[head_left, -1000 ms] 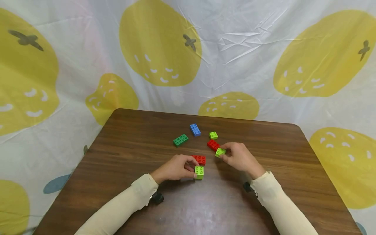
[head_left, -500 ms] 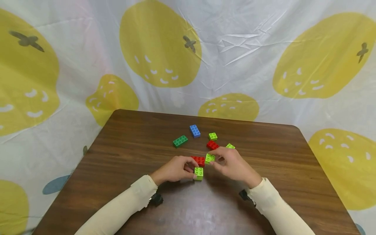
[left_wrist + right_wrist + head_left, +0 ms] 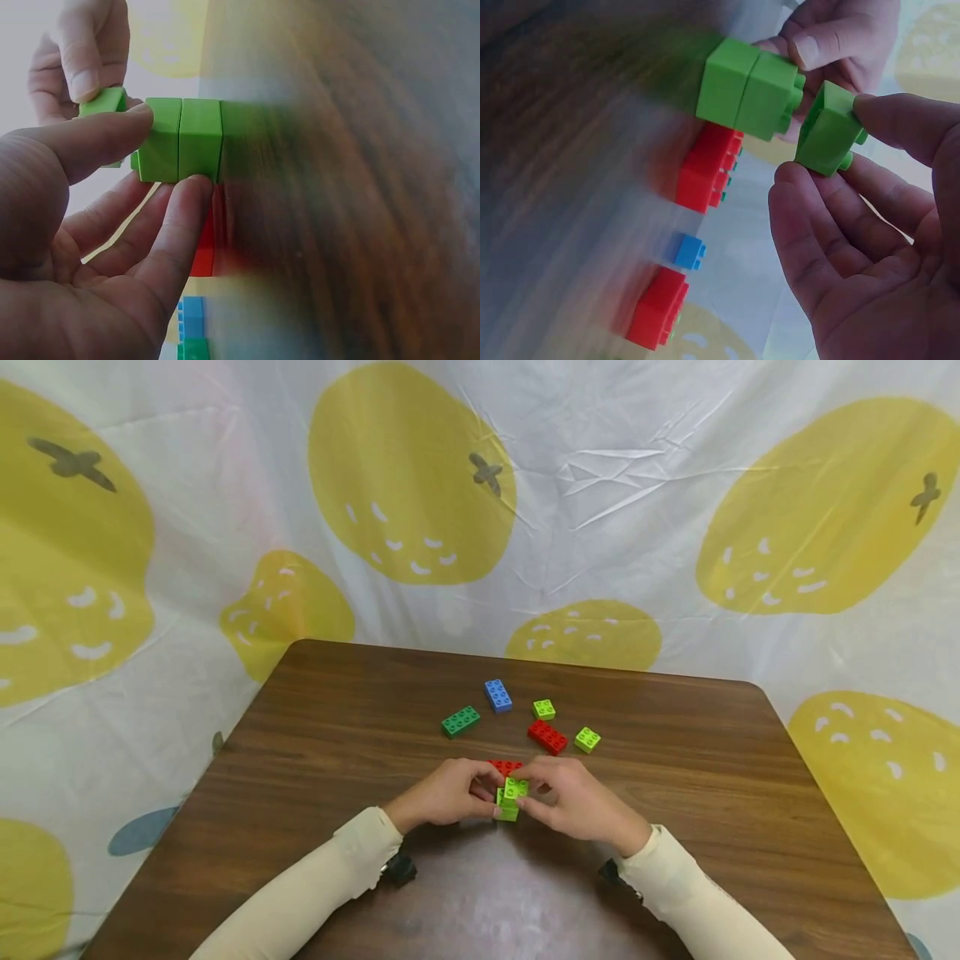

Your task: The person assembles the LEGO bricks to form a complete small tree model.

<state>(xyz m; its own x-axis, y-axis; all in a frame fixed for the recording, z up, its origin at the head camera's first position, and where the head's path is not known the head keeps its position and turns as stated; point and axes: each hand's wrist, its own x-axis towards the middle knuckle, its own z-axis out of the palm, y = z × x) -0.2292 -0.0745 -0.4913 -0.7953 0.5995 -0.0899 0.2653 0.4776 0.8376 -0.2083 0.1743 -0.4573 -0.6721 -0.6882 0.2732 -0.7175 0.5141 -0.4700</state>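
A stack of two lime-green toy building bricks [image 3: 746,88] stands on the table. My left hand [image 3: 452,791] grips it from the left, with the thumb on the near side and fingers behind, as the left wrist view shows. Between thumb and fingers, my right hand [image 3: 573,795] pinches a single lime-green brick [image 3: 831,129]. That brick is slightly tilted just above the studs of the stack, a small gap showing in the right wrist view. Right behind the stack lies a red brick [image 3: 506,767], partly covered by the hands.
Farther back on the brown table [image 3: 360,710] lie a dark green brick [image 3: 461,722], a blue brick [image 3: 498,695], another red brick [image 3: 547,737] and two small lime-green bricks, one farther back [image 3: 543,709] and one at right [image 3: 588,740]. A fruit-patterned curtain [image 3: 592,518] hangs behind.
My right hand has carried the lime-green brick from beside the rear red brick leftward and nearer, over the stack. My left hand has stayed on the stack.
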